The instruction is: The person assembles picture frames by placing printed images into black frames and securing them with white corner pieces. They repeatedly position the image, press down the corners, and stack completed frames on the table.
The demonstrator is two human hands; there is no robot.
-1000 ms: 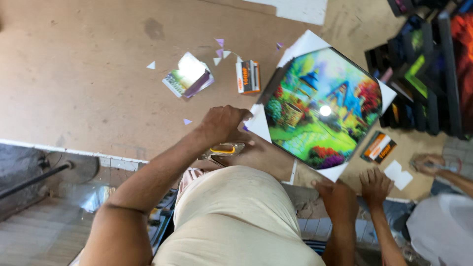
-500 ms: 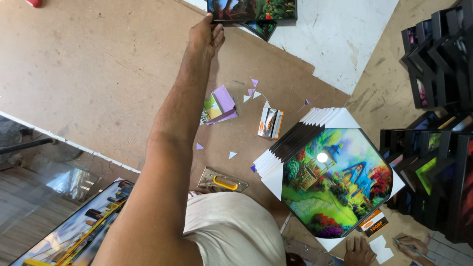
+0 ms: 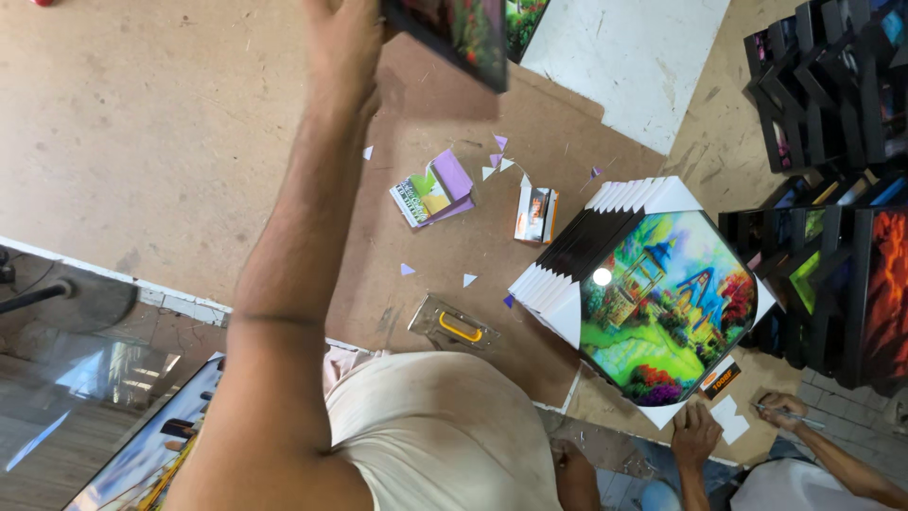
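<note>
My left hand (image 3: 345, 38) is stretched far across the brown board (image 3: 142, 142), shut on the edge of a black-framed colourful picture (image 3: 463, 33) held above the surface. My right hand (image 3: 695, 435) rests flat, fingers apart, on the near edge beside a small white card (image 3: 730, 418). It lies just below a slanted stack of framed pictures (image 3: 662, 303) with white corner guards, the top one a bright garden scene.
A metal tool with a yellow handle (image 3: 454, 326), a small box (image 3: 535, 214), a purple-and-green packet (image 3: 433, 189) and paper scraps lie mid-board. Black frames (image 3: 832, 114) stand stacked at right. Another person's hand (image 3: 785, 409) holds a thin tool. A white sheet (image 3: 629, 57) lies behind.
My left arm went from the near edge out across the board and has lifted a framed picture from the far side. The view swung upward and right.
</note>
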